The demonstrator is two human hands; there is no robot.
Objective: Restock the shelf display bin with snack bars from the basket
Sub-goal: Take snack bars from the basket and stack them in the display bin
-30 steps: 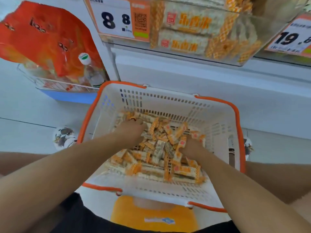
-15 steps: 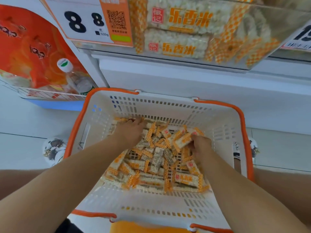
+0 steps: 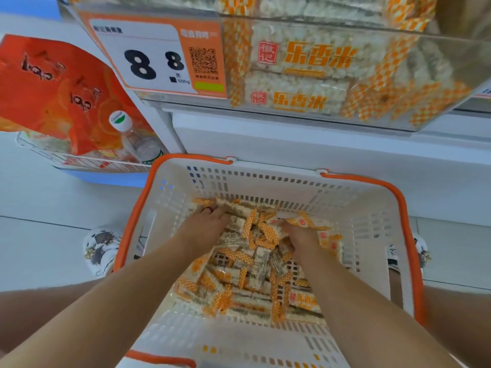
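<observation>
Both hands deep in the basket [image 3: 372, 208]: left hand [image 3: 206, 225] spread flat over the snack bars [image 3: 255, 277], right hand [image 3: 299, 235] curling round a bunch (grip partly hidden). Gather inward, lift together to the display bin [image 3: 305, 75] overhead.

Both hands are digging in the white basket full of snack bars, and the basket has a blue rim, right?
Not quite. The basket has an orange rim, not a blue one; the head view shows it. The rest is right: the left hand and the right hand are both down among the snack bars in the white basket.
</observation>
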